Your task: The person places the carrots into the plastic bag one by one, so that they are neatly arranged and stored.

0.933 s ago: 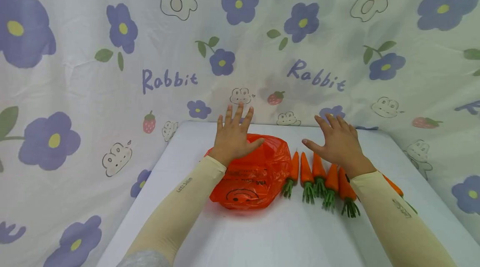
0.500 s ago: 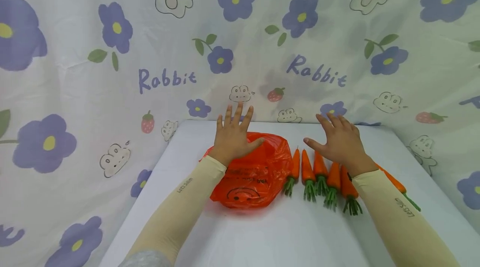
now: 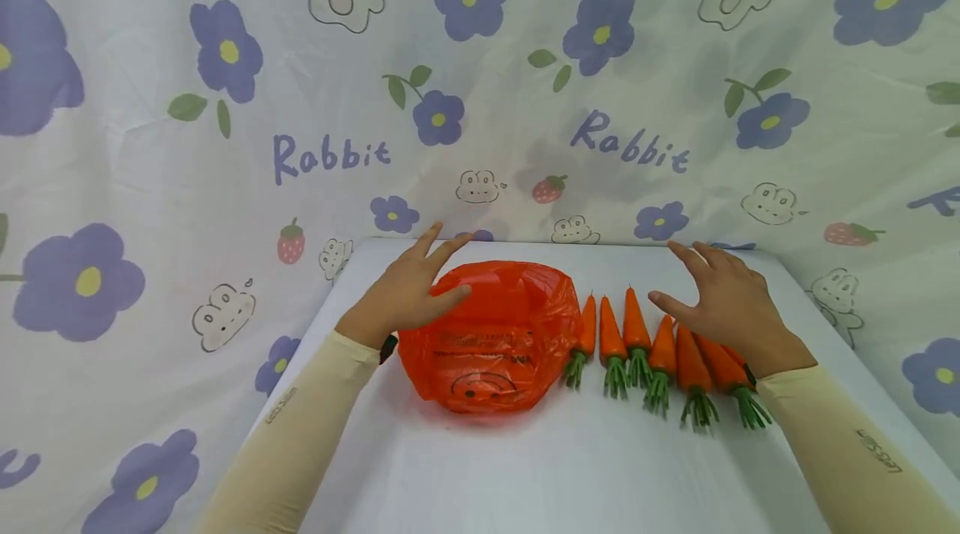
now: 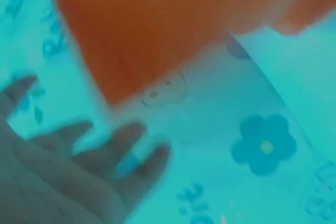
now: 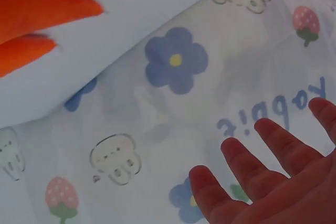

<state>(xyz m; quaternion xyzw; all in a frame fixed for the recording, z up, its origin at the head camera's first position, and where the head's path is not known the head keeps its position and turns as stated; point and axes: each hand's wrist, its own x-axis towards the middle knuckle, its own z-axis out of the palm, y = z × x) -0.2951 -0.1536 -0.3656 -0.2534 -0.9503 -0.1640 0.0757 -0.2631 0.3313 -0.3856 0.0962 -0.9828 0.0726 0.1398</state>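
Note:
A translucent red plastic bag with black print and a smiling face lies on the white table. My left hand hovers at its far left side, fingers spread and holding nothing. The blurred bag fills the top of the left wrist view, beyond the fingers. To the right of the bag, several orange carrots with short green stalks lie in a row, tips pointing away. My right hand, fingers extended and holding nothing, is over the right end of the row and partly hides the last carrots.
The white tabletop stretches toward me in front of the bag and carrots. A white cloth printed with purple flowers, rabbits and strawberries hangs behind and along both sides of the table.
My hands have moved apart, the left one leftward off the bag and the right one to the right. More of the bag and carrots now shows; they lie where they were.

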